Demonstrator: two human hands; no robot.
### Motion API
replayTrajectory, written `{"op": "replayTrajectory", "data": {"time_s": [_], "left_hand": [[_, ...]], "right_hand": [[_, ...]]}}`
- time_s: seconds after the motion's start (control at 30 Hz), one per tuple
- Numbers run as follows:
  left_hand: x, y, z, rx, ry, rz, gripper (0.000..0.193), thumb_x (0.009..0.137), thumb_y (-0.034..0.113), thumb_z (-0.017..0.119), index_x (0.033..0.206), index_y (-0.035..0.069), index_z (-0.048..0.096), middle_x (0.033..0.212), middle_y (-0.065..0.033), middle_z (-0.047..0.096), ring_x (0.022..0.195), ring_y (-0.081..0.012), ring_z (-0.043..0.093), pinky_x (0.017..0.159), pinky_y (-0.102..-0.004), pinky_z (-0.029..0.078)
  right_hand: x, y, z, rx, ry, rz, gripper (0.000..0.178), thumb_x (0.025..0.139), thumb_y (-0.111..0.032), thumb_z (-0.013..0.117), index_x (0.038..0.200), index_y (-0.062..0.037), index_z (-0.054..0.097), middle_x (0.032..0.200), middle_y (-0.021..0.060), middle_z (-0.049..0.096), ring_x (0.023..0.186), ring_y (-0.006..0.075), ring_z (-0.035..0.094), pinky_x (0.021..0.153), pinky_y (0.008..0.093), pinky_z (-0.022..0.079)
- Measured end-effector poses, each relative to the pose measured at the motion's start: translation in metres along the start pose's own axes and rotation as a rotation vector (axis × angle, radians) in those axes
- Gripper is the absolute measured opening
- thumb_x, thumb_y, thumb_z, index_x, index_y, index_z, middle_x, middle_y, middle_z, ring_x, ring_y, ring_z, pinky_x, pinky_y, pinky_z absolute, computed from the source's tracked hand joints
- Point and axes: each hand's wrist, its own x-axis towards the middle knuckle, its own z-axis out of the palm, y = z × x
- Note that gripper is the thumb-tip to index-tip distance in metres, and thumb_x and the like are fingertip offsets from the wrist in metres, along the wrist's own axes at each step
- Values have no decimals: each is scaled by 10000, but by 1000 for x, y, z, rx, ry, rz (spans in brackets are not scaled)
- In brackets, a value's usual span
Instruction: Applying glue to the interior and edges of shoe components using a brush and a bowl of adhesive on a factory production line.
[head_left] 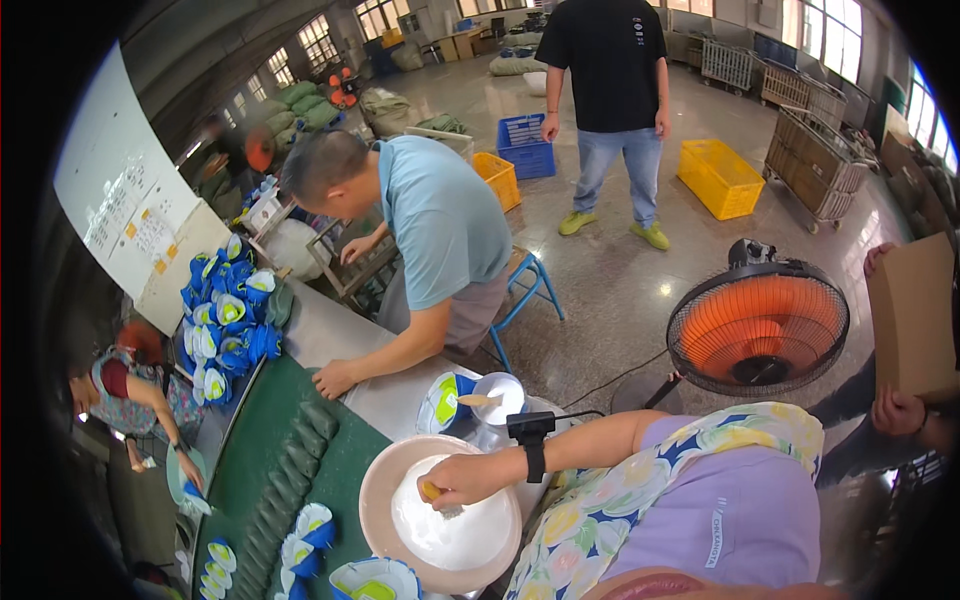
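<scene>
My right hand [465, 480] is closed round a short yellow-handled brush [431, 490], held low over a pale pink basin [378, 505]. White liquid [440, 540] fills much of the basin, and the brush's lower end is partly hidden. Close behind the basin, a white tub [512, 390] has a wooden-handled tool [478, 400] across its top. Beside that tub lies a blue, white and lime shoe upper [440, 405]. Another shoe upper [375, 580] is cut off by the lower edge, near the basin. My left hand is out of the picture.
A dark green belt [350, 455] carries a row of dark curved pieces [285, 480] and several shoe uppers [310, 530]. Across it, a heap of uppers [230, 310] is piled. A co-worker [445, 220] leans over the metal table; an orange fan [760, 330] stands right.
</scene>
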Motion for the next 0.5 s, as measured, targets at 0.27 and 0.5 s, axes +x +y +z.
{"op": "replayTrajectory", "data": {"time_s": [0.27,0.5], "left_hand": [[33,22,11,-61,-46,78,347,845,25,560,1188,-24,538,1098,-246,599,1001,-390,578,862,-429,476],[58,40,14,-94,-90,131,368,834,11,572,1199,-23,534,1120,-233,597,1021,-375,577,879,-418,473]], "right_hand": [[-15,-2,1,4,-37,43,215,812,-220,659,876,-29,583,737,157,614,710,327,614,646,413,456],[-26,-6,-10,-63,8,67,248,806,-229,677,888,-26,561,769,153,616,739,333,612,639,419,448]]}}
